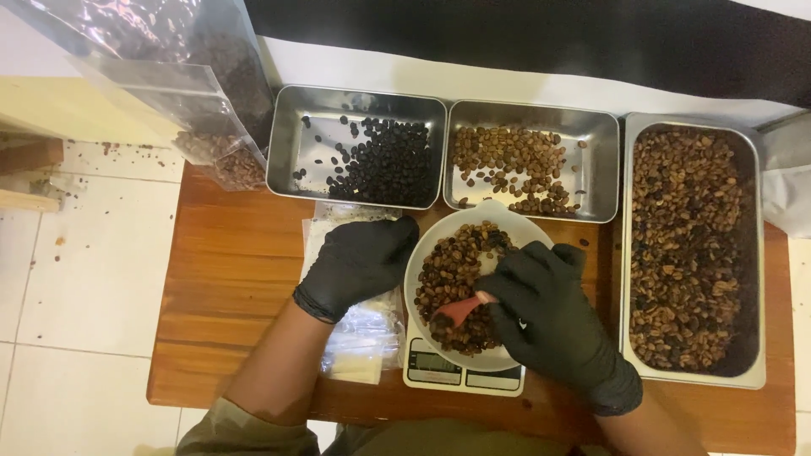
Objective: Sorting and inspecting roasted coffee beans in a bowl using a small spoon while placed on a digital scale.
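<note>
A white bowl [422,257] of mixed brown and dark coffee beans sits on a small white digital scale [460,376] on a wooden table. My right hand [549,317], in a black glove, is over the bowl's right side and grips a small red scoop [456,310] whose tip lies in the beans. My left hand [359,262], also black-gloved, rests curled against the bowl's left rim, on top of clear plastic bags [363,338].
Three steel trays stand behind and beside the bowl: dark beans [380,160], light brown beans [519,169], and a long tray of mixed beans [688,245] at right. Clear bags of beans [215,127] stand at the table's back left. White tiled floor lies left of the table.
</note>
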